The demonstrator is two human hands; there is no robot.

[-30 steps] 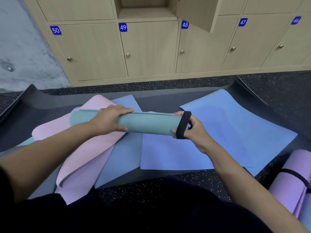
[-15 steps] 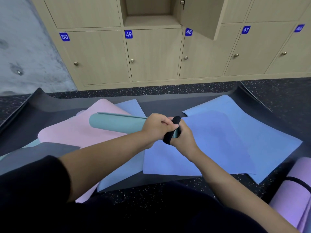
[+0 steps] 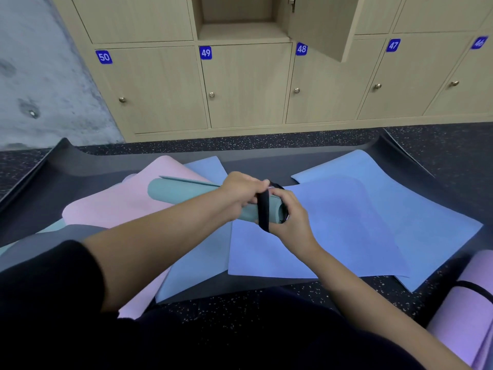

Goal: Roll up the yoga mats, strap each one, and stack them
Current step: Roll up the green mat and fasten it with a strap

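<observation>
1. Rolled teal mat (image 3: 186, 193): lies roughly level, just above the flat mats near frame centre, with its long axis running from 9 o'clock to 3 o'clock. The free outer edge of the roll faces up.

2. Black strap (image 3: 262, 212): looped around the roll close to its 3 o'clock end. One loose tail hangs below the roll toward 6 o'clock.

3. Left hand (image 3: 240, 193): fingers curled over the top of the roll, clamped on it directly at the 9 o'clock side of the strap.

4. Right hand (image 3: 293, 222): fingers curled round the 3 o'clock end of the roll, closed on the strap. The exact finger contact behind the roll is hidden.

5. Flat mats: a pink mat (image 3: 120, 206) lies at 9 o'clock of the roll. A lavender-blue mat (image 3: 333, 236) lies at 4 o'clock, overlapping a light blue mat (image 3: 426, 222). All rest on a dark mat (image 3: 266, 162).

6. Rolled purple mat (image 3: 464, 311): on the speckled floor (image 3: 266, 141) at 4 o'clock of the frame, already bound with a strap.

7. Lockers (image 3: 240, 86): at 12 o'clock, numbered 46 to 50, with one upper door (image 3: 320, 25) open.
</observation>
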